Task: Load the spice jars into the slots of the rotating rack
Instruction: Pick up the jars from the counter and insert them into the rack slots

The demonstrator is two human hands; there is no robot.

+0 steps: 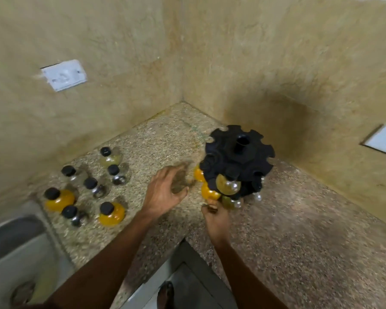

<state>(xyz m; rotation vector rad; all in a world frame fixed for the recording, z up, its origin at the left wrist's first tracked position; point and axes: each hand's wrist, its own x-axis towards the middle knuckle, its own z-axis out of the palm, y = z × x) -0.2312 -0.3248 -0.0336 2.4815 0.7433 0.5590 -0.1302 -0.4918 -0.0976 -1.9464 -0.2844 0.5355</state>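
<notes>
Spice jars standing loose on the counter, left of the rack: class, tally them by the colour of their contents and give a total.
Orange jars: 2, one at the near left and one nearer the hands.
Pale greenish jar: 1, farthest back.
Dark or near-empty jars: 4.
Total: 7 jars on the counter.

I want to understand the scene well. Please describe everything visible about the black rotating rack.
The black rotating rack stands upright on the speckled stone counter, near the wall corner. It looks like dark plastic, with a central tube on top and a round top tier with notched slots, apparently empty. Lower down, several jars hang in slots, some yellow-orange. The right hand reaches its lower front; contact is blurred.
</notes>
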